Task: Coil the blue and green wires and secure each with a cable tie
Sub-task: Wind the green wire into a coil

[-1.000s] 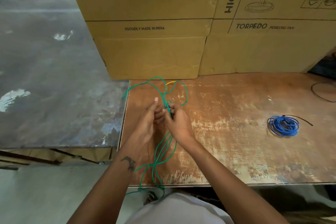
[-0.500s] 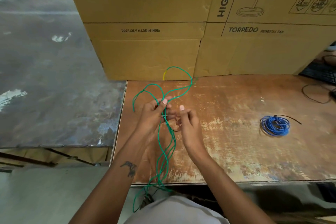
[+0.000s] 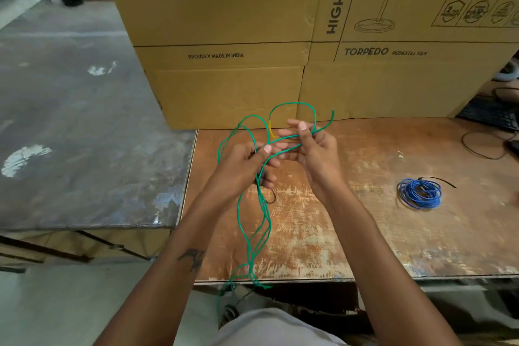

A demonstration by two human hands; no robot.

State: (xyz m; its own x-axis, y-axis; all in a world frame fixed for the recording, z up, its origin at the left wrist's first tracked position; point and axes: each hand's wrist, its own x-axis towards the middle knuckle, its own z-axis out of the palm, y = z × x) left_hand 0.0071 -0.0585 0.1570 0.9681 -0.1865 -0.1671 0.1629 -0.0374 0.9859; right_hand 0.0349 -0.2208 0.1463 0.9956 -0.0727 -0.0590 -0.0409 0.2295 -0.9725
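Note:
The green wire (image 3: 254, 227) runs in loose loops through both hands above the worn wooden table (image 3: 365, 239). Its strands hang down past the table's front edge. A short yellow stretch (image 3: 271, 132) shows near the top loops. My left hand (image 3: 244, 168) grips the bundled strands at their middle. My right hand (image 3: 314, 149) pinches a strand just to the right, fingers partly spread. The blue wire (image 3: 420, 193) lies coiled on the table at the right, with a black cable tie (image 3: 438, 180) sticking out of it. A thin black tie (image 3: 271, 196) lies under my left hand.
Large cardboard fan boxes (image 3: 280, 36) stand against the table's back edge. A grey metal surface (image 3: 78, 135) adjoins the table on the left. A black cable (image 3: 483, 146) loops at the far right, near a dark keyboard (image 3: 488, 115).
Both hands have risen and moved apart. The right hand has shifted to the right, drawing a strand of green wire sideways; the loops now stand higher, in front of the boxes.

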